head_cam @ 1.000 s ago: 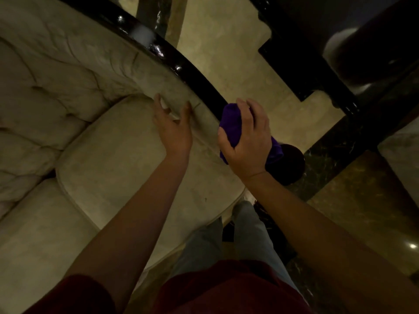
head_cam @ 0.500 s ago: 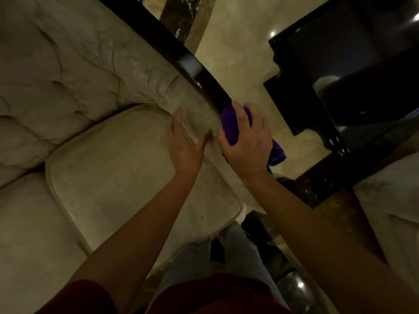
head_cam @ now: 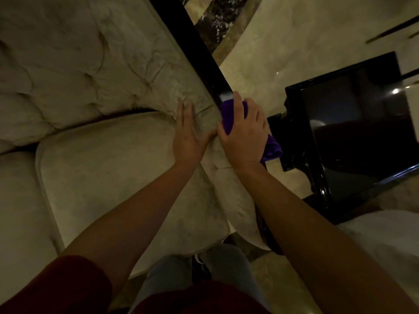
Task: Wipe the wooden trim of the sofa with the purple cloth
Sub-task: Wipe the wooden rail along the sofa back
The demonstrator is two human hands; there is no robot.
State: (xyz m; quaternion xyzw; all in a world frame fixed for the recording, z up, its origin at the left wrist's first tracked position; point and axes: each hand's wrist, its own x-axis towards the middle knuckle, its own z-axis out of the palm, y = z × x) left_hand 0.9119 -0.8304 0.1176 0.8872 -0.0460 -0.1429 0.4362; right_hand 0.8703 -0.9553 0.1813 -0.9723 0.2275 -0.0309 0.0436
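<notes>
Right hand (head_cam: 243, 134) clenched on the cloth (head_cam: 229, 118), pressing it down onto the trim (head_cam: 204, 53). Deep purple, soft and bunched; one wad bulging out ahead of the thumb at the fingertips' side, a second fold hanging out past the heel of the hand (toward the side table (head_cam: 353, 132)). Middle of the cloth hidden under the palm. Fingers curled over the top, index fingertip reaching just beyond the wad onto the dark wood.

Trim glossy, near black, a narrow band running away from the grip along the top edge of the sofa (head_cam: 90, 64) arm, with a pale glint of reflected light just ahead of the cloth. Below the grip, toward the wrist, mostly covered by the forearm.

Left hand (head_cam: 188, 137) flat and spread, holding nothing, palm down on the cream upholstery just beside the right hand, thumb nearly touching the right thumb. Fingers pointing up the padded arm, alongside the trim but not on it.

Cushion (head_cam: 113, 189) cream, piped at the edge, below and left of both hands. Tufted back creased and buttoned. Floor (head_cam: 283, 41) pale and polished beyond the trim.
</notes>
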